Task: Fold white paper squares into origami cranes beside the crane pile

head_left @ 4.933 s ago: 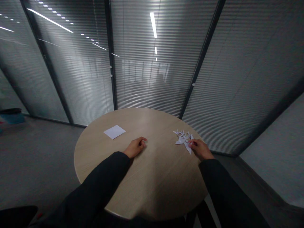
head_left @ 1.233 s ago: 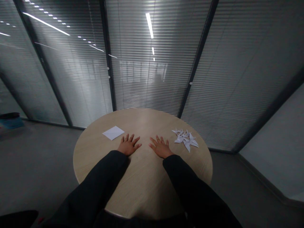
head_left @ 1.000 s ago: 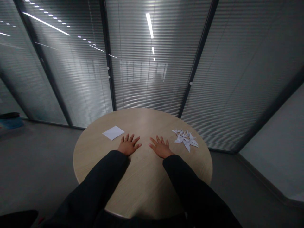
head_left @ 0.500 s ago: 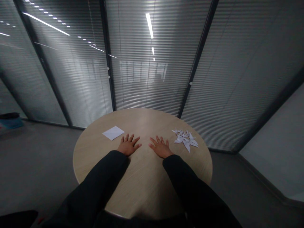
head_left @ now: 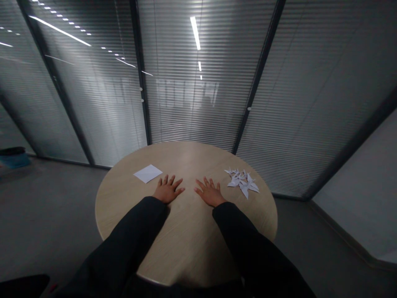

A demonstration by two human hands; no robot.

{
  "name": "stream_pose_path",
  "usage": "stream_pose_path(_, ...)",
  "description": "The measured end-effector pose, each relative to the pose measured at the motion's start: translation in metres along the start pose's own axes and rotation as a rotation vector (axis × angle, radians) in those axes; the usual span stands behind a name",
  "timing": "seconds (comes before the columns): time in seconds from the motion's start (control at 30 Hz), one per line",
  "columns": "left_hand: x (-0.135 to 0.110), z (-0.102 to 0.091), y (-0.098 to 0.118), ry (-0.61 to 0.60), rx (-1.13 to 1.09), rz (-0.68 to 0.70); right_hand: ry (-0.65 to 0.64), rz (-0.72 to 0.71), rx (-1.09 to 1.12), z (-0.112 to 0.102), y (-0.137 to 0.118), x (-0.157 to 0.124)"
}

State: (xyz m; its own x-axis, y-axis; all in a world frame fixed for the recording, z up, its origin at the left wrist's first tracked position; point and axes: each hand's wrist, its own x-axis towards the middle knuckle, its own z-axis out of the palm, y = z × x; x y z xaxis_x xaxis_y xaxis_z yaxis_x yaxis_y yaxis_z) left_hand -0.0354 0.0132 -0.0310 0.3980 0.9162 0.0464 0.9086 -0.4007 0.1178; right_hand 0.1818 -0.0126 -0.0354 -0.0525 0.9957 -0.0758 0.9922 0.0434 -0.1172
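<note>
My left hand [head_left: 168, 189] lies palm down on the round wooden table [head_left: 186, 231], fingers spread, holding nothing. Just beyond and left of its fingertips is a flat white sheet of paper [head_left: 148, 174], apart from the hand. My right hand [head_left: 210, 193] also rests flat on the tabletop with its fingers apart and nothing in it. To its right sits a small pile of folded white paper cranes [head_left: 242, 182], several of them overlapping; the hand does not touch them.
Glass panels with closed blinds [head_left: 192, 111] stand right behind the table's far edge. A blue bin with a dark rim [head_left: 15, 159] is on the floor at far left. A dark object [head_left: 25, 286] shows at bottom left, and a pale wall [head_left: 366, 207] rises at right.
</note>
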Motion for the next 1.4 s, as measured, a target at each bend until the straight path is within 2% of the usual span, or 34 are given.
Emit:
stream_pose_path(0.37,-0.0007,-0.0043,0.0028,-0.018,0.003,-0.010,0.000,-0.001,-0.018,0.0001,0.0011,0.0003)
stream_pose_path(0.7,0.0009,0.0012,-0.0007,0.001,-0.011,0.001,0.006,-0.003,0.012,0.0005,0.0009,0.0011)
stream_pose_path(1.4,0.0014,0.0005,-0.0002,-0.001,-0.014,0.001,0.010,0.003,0.027,-0.0020,-0.0008,-0.0007)
